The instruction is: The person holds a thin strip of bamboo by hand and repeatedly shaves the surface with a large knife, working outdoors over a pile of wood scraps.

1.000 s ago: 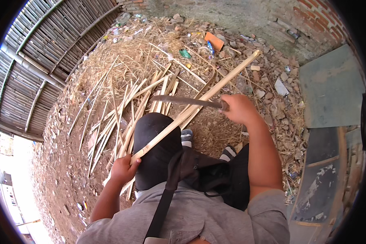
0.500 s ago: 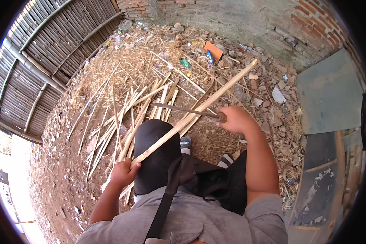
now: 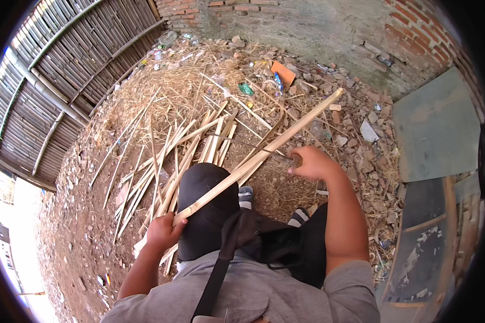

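A long pale wooden strip (image 3: 296, 128) slants across my dark-clad left knee, from near left to far right. My left hand (image 3: 163, 231) is closed around its near end, fingers wrapped with the thumb on top. Closed on the handle, my right hand (image 3: 312, 161) holds a long-bladed knife (image 3: 242, 142) to the right of the strip. The thin dark blade points left and crosses the strip near its middle; whether it touches the wood I cannot tell. Other pale strips (image 3: 170, 142) lie in a loose pile on the ground beyond and left of my knee.
Dry straw, stones and litter cover the ground. A bamboo fence (image 3: 81, 59) stands at the far left and a brick wall (image 3: 296, 35) at the back. Grey panels (image 3: 436, 129) lean on the right. An orange piece (image 3: 283, 74) lies near the wall.
The knife blade has turned and now looks thinner, its tip slightly higher in view. My right hand has shifted slightly, and the strip stays across my knee in my left hand.
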`<state>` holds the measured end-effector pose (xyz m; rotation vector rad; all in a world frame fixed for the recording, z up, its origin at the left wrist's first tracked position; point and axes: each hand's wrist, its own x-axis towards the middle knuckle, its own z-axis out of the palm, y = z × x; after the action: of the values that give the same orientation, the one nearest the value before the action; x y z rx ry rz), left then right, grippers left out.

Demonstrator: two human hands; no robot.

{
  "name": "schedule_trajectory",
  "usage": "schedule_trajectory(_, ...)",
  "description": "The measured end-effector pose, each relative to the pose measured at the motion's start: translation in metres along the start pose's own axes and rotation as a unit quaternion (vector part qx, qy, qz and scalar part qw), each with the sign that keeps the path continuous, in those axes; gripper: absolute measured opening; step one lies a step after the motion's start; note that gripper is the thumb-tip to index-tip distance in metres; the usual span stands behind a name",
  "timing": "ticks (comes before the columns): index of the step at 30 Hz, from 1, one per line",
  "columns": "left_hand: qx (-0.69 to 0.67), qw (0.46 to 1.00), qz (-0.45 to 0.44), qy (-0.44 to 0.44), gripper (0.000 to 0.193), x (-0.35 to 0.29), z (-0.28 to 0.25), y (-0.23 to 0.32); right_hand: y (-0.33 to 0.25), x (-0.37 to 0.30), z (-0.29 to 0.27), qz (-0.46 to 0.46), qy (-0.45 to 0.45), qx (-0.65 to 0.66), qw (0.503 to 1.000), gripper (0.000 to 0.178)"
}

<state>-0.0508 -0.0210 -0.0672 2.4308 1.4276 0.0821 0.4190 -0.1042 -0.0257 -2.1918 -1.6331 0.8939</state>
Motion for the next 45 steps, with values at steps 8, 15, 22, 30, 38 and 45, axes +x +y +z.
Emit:
schedule_trajectory(8, 0.030, 1.000, 0.000, 0.009, 0.050, 0.003, 0.001, 0.010, 0.086, 0.020, 0.011, 0.122, 0.196, 0.111, 0.967, 0.029)
schedule_trajectory(15, -0.001, 1.000, 0.017, 0.011, 0.050, -0.003, -0.005, 0.006, -0.009, -0.005, 0.007, -0.091, 0.100, -0.148, 0.980, 0.021)
schedule_trajectory(22, 0.006, 1.000, 0.020, -0.019, 0.051, 0.002, -0.006, 0.008, 0.075, 0.009, -0.004, 0.135, 0.228, 0.036, 0.964, 0.038)
schedule_trajectory(30, -0.114, 0.985, -0.018, -0.125, 0.053, 0.010, -0.021, 0.001, -0.015, -0.003, 0.013, -0.051, 0.105, -0.061, 0.991, 0.026)
schedule_trajectory(38, -0.054, 0.995, 0.027, -0.074, 0.053, 0.013, -0.012, 0.002, 0.081, 0.014, -0.011, 0.171, 0.300, 0.121, 0.931, 0.027)
schedule_trajectory(45, -0.088, 0.993, 0.018, -0.073, 0.051, 0.008, -0.008, -0.003, -0.018, -0.005, 0.011, -0.071, 0.086, -0.090, 0.990, 0.024)
